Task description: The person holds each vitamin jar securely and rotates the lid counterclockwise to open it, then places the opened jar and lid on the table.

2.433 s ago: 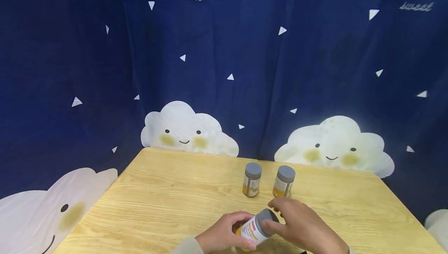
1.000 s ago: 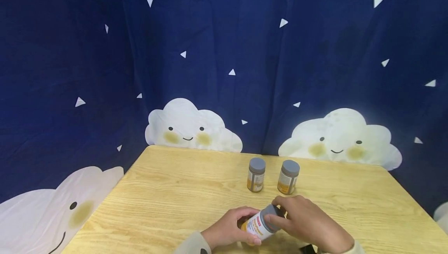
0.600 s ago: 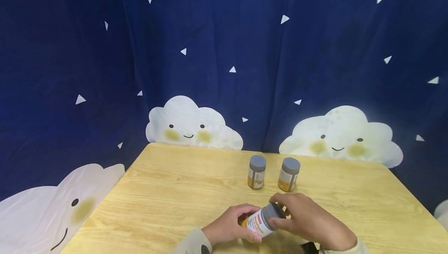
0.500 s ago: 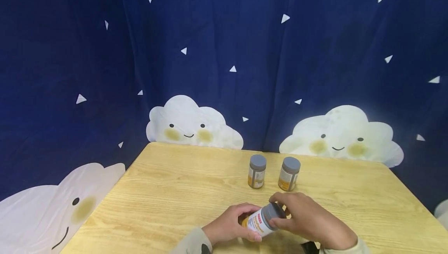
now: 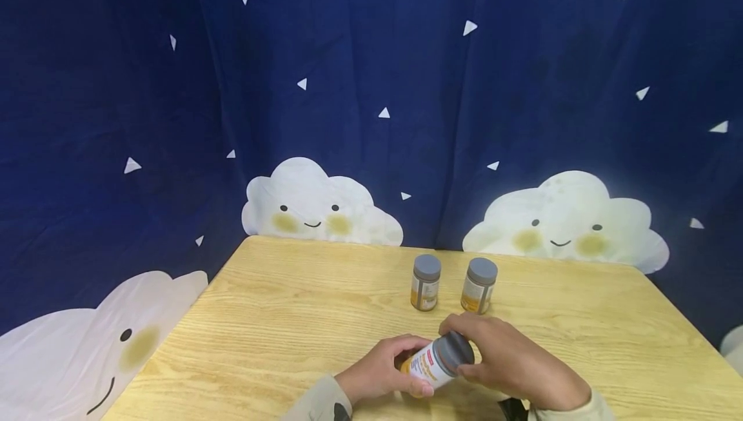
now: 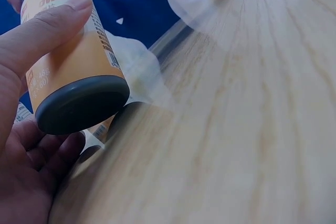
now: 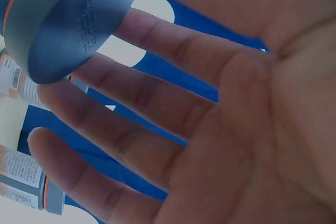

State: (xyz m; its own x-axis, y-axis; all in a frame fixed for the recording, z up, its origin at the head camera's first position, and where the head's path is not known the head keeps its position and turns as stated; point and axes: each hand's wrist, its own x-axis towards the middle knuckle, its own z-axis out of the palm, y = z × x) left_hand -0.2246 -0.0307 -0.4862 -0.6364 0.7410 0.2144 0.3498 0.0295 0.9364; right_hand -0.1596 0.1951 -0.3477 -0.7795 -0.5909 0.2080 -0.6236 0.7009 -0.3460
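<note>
The worktop is wood-grained, smooth, faintly glossy; the curtain behind it looks like creased matt cloth. Over the worktop, the held jar has a matt, plastic-looking lid and smooth label.

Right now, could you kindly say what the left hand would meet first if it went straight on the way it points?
Carrying the bottle it grips, the left hand would probably meet the right hand at the gray lid first, though depth is unclear.
</note>
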